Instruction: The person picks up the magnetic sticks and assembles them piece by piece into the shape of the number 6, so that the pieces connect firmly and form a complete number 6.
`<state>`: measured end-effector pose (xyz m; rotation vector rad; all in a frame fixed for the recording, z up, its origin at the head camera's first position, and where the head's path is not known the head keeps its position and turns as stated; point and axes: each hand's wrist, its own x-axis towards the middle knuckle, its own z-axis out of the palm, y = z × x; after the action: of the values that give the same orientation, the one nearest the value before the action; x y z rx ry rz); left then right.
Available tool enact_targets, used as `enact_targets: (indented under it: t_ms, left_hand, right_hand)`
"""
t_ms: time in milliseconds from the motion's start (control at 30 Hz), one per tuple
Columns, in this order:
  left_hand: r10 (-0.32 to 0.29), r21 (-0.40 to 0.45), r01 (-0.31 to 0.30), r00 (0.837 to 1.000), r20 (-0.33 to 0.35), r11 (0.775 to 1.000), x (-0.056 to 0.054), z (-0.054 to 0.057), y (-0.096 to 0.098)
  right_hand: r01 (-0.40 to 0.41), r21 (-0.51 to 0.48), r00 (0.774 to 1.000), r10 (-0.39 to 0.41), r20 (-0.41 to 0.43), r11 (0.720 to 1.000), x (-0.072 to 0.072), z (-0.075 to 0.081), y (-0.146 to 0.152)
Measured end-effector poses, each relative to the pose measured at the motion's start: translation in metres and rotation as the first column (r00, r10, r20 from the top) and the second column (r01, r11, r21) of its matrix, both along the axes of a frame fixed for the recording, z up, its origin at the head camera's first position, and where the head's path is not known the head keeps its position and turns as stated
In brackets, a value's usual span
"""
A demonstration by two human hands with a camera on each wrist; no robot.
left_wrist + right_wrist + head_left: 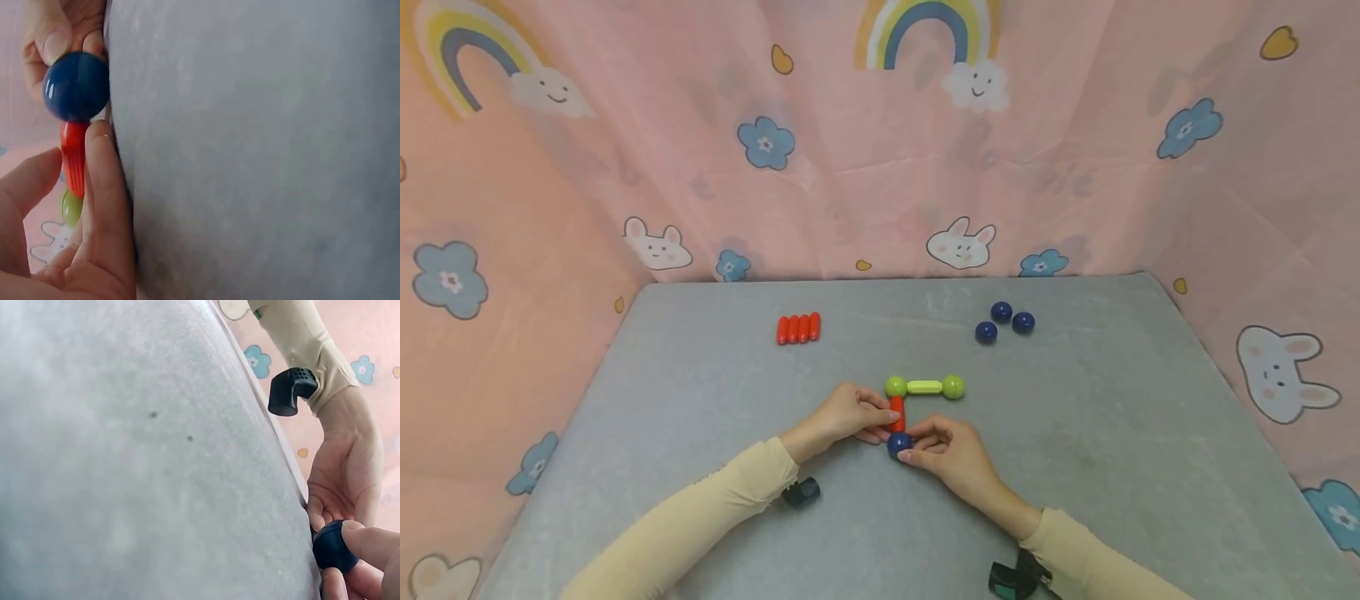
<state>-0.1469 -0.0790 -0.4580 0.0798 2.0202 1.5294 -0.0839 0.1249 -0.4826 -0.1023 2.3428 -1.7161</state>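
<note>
My left hand (pixel 847 412) pinches a red rod (pixel 897 414) between thumb and fingers. The thumb and index finger of my right hand (pixel 953 457) pinch a dark blue ball (pixel 899 446) at the rod's near end. In the left wrist view the blue ball (pixel 76 86) sits against the end of the ribbed red rod (pixel 74 156). At the rod's far end is a green ball (pixel 896 387), from which a light green rod (pixel 924 387) runs right to a second green ball (pixel 953 387). In the right wrist view, fingers partly cover the blue ball (pixel 334 547).
Several red rods (pixel 798 328) lie side by side at the back left of the grey table (pixel 700 375). Three loose blue balls (pixel 1002 312) are grouped at the back right. A pink patterned curtain (pixel 850 167) hangs behind the table and along its sides.
</note>
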Motion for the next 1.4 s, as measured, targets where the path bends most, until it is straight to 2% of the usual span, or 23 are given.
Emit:
enact_targets:
  t_ms: [167,267,333,433,533,633,733,800,967,1133,1267,1400]
  left_hand:
    - [0.016,-0.039,-0.017,0.999,-0.043,0.999,-0.008,0.004,-0.011]
    - [0.039,-0.106,-0.051,0.992,-0.119,0.993,-0.02,0.008,-0.024]
    - [0.061,-0.143,-0.09,0.979,-0.195,0.986,-0.031,0.011,-0.035]
    - [0.121,-0.145,-0.173,0.942,-0.312,0.974,-0.048,0.015,-0.052]
    - [0.176,-0.158,-0.264,0.888,-0.426,0.951,-0.065,0.021,-0.068]
    - [0.208,-0.189,-0.342,0.839,-0.503,0.92,-0.081,0.023,-0.083]
    - [0.215,-0.219,-0.378,0.82,-0.531,0.899,-0.095,0.023,-0.094]
    - [0.197,-0.24,-0.374,0.818,-0.54,0.896,-0.101,0.021,-0.1]
    - [0.129,-0.307,-0.334,0.835,-0.534,0.891,-0.112,0.018,-0.108]
    - [0.022,-0.39,-0.272,0.842,-0.539,0.88,-0.12,0.015,-0.113]
    - [-0.066,-0.468,-0.208,0.861,-0.504,0.859,-0.124,0.011,-0.114]
    - [-0.083,-0.498,-0.189,0.877,-0.474,0.846,-0.127,0.009,-0.113]
  right_hand:
    - [0.003,0.005,1.0,-0.003,0.005,1.0,0.0,-0.001,0.0]
    - [0.009,0.008,1.0,-0.009,0.006,1.0,0.0,-0.001,0.0]
    - [0.007,0.004,1.0,-0.007,0.001,1.0,0.0,-0.001,0.0]
    - [-0.002,0.0,1.0,0.002,0.0,1.0,0.0,-0.001,0.0]
    - [-0.011,0.003,1.0,0.011,-0.001,1.0,0.0,-0.001,0.0]
    - [-0.013,0.003,1.0,0.014,-0.011,1.0,0.0,-0.002,0.001]
    - [-0.01,0.004,1.0,0.01,-0.016,1.0,0.0,-0.002,0.0]
    - [-0.007,0.006,1.0,0.007,-0.015,1.0,-0.001,-0.002,0.0]
    - [-0.004,0.009,1.0,0.004,-0.01,1.0,0.0,-0.002,0.001]
    - [-0.004,0.003,1.0,0.004,-0.005,1.0,0.0,-0.002,0.001]
    - [-0.005,-0.009,1.0,0.005,0.001,1.0,0.0,-0.002,0.001]
    - [-0.005,-0.018,1.0,0.005,0.003,1.0,0.0,-0.001,0.001]
